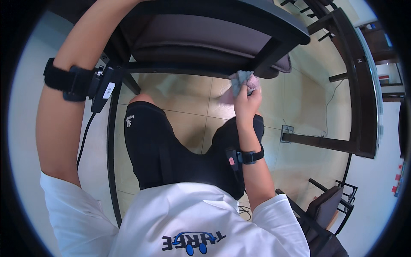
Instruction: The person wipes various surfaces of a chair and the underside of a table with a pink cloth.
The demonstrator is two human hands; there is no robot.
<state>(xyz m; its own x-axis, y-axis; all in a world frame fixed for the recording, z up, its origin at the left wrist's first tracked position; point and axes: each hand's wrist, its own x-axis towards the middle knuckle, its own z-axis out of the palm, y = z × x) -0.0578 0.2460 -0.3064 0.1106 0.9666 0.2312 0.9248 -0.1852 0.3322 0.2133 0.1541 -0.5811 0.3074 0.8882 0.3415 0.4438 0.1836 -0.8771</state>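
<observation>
My right hand (249,101) pinches a crumpled pink and grey-blue cloth (240,80), part of which hangs down blurred. The cloth is at the lower rail (179,69) of a dark wooden armchair, close to where the rail meets an upright post (269,53). Whether it presses on the wood cannot be told. A dark brown padded cushion (199,35) lies within the chair's frame, below its curved top bar (224,9). My left forearm (86,38) reaches up past the picture's top edge on the left, and the left hand is out of view.
A dark wooden table (350,80) stands on the right, its leg (314,139) near a floor socket (285,133) and a thin cable (327,109). Another dark chair (324,205) is at lower right. A white wall (29,106) runs along the left; beige tiles (189,125) cover the floor.
</observation>
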